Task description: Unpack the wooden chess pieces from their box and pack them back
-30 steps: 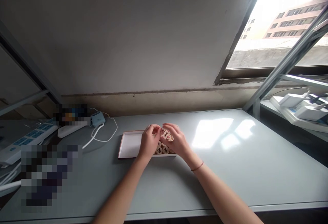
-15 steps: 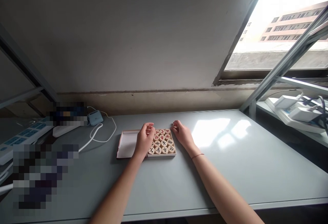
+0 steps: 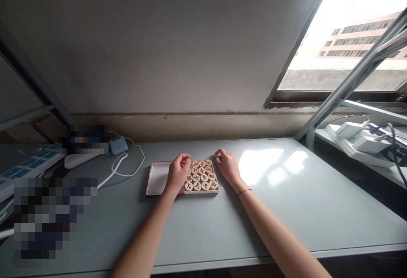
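Note:
A shallow box (image 3: 201, 192) of round wooden Chinese chess pieces (image 3: 204, 186) lies on the grey desk, with red-marked rows at the back and black-marked rows in front. Its lid (image 3: 158, 178) is folded flat to the left, pale inside facing up. Over the seam between lid and box is my left hand (image 3: 178, 172), fingers loosely bent and apart, nothing seen in them; it hides the leftmost pieces at the back. Just past the box's right rear corner, my right hand (image 3: 227, 166) has its fingertips closed on what looks like a single Chinese chess piece (image 3: 218, 155), mostly covered.
At the left lie a white power strip (image 3: 34, 163), a small blue device (image 3: 118, 145), a white cable (image 3: 112, 171) and blurred-out items. A metal frame post (image 3: 337, 78) rises at the right near the window. White chargers (image 3: 365, 140) sit on a side shelf.
The view has shifted slightly. My left hand has eased a little left, uncovering more of the pieces; my right hand has edged slightly away from the box.

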`<action>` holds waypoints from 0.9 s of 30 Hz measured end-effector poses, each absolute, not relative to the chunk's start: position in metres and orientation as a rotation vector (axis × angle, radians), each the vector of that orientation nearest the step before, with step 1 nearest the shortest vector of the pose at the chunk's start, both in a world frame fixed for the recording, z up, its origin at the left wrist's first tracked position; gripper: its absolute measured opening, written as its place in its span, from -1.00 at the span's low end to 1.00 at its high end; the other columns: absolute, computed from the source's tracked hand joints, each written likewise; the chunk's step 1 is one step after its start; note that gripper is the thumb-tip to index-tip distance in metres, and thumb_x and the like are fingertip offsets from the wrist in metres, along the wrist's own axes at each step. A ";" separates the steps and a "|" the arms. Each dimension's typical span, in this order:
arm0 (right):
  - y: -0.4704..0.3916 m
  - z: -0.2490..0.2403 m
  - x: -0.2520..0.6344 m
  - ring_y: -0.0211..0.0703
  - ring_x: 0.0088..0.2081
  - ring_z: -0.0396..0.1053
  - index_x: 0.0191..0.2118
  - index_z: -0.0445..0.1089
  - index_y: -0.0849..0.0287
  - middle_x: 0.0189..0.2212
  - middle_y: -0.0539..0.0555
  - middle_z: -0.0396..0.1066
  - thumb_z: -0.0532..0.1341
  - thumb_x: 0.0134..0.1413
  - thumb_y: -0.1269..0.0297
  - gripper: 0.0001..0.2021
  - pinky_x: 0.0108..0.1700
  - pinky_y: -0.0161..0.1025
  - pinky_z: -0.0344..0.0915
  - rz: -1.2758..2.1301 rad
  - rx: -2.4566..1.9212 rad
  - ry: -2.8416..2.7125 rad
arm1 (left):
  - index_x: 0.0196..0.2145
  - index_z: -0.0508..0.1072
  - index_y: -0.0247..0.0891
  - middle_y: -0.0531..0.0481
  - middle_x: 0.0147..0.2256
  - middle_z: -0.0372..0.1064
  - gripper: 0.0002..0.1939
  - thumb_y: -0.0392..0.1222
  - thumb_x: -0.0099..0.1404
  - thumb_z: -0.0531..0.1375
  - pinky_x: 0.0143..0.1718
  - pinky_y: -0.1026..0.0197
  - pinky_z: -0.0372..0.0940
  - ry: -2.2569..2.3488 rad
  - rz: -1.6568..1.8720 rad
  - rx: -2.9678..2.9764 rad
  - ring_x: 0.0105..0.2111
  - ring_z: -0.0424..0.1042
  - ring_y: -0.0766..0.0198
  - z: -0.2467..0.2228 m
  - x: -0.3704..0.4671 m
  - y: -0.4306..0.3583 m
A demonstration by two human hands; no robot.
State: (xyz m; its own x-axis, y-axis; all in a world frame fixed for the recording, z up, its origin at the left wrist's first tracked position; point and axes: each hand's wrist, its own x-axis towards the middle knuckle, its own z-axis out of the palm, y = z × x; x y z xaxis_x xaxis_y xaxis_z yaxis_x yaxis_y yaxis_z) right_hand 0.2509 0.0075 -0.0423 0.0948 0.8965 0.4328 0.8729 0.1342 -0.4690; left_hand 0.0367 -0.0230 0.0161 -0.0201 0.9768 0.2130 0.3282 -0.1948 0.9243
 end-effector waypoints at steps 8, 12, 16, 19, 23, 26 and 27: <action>0.040 -0.040 0.246 0.00 -0.11 0.30 -0.13 0.43 0.10 -0.22 0.13 0.51 0.04 0.19 0.39 -0.75 -0.15 -0.16 0.17 -0.038 -1.786 -1.782 | -0.31 0.43 -0.22 -0.02 -0.31 0.49 -0.84 -0.20 0.27 0.06 -0.25 0.23 0.34 1.415 1.196 1.819 -0.34 0.46 0.27 0.017 0.035 -0.025; 0.048 -0.040 0.244 0.01 -0.09 0.31 -0.04 0.41 0.09 -0.15 0.11 0.51 0.02 0.16 0.44 -0.67 -0.12 -0.14 0.16 -0.044 -1.793 -1.807 | -0.31 0.43 -0.21 -0.01 -0.32 0.49 -0.84 -0.21 0.28 0.05 -0.23 0.22 0.33 1.406 1.188 1.891 -0.35 0.45 0.28 0.016 0.036 -0.025; 0.050 -0.042 0.245 0.05 -0.05 0.29 0.04 0.37 0.06 -0.06 0.10 0.48 0.02 0.16 0.42 -0.63 -0.12 -0.11 0.16 -0.031 -1.791 -1.832 | -0.32 0.43 -0.21 -0.01 -0.32 0.49 -0.84 -0.23 0.28 0.05 -0.24 0.23 0.32 1.407 1.170 1.926 -0.36 0.45 0.28 0.015 0.037 -0.025; 0.050 -0.043 0.246 0.06 -0.03 0.28 0.06 0.35 0.05 -0.03 0.11 0.46 0.02 0.16 0.39 -0.63 -0.11 -0.09 0.14 -0.033 -1.770 -1.835 | -0.33 0.44 -0.21 0.00 -0.32 0.49 -0.84 -0.25 0.27 0.05 -0.24 0.23 0.32 1.405 1.169 1.956 -0.34 0.45 0.28 0.015 0.038 -0.026; 0.051 -0.042 0.245 0.05 -0.04 0.26 0.01 0.36 0.04 -0.09 0.12 0.47 0.05 0.15 0.34 -0.68 -0.10 -0.08 0.13 0.000 -1.765 -1.796 | -0.33 0.44 -0.19 0.01 -0.33 0.50 -0.84 -0.26 0.27 0.06 -0.24 0.23 0.32 1.428 1.164 1.974 -0.35 0.45 0.29 0.014 0.038 -0.026; 0.057 -0.037 0.241 0.05 -0.08 0.27 -0.12 0.39 0.04 -0.18 0.10 0.49 0.11 0.11 0.27 -0.78 -0.14 -0.11 0.14 0.059 -1.820 -1.697 | -0.34 0.43 -0.19 0.02 -0.33 0.50 -0.84 -0.25 0.27 0.05 -0.25 0.24 0.32 1.437 1.146 1.980 -0.36 0.45 0.29 0.014 0.038 -0.026; 0.059 -0.036 0.240 0.04 -0.10 0.27 -0.16 0.39 0.05 -0.21 0.10 0.50 0.11 0.11 0.27 -0.81 -0.16 -0.12 0.14 0.075 -1.839 -1.664 | -0.34 0.43 -0.19 0.02 -0.34 0.50 -0.84 -0.25 0.27 0.05 -0.25 0.24 0.32 1.436 1.138 1.984 -0.36 0.45 0.29 0.014 0.038 -0.026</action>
State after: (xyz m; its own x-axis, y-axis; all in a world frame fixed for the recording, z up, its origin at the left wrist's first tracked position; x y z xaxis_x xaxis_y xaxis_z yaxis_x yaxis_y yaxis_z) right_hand 0.2397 0.0590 -0.0360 0.1932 0.9082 0.3712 0.8713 0.0151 -0.4905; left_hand 0.0384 -0.0260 0.0139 0.1235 0.9238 0.3624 0.5639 -0.3658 0.7404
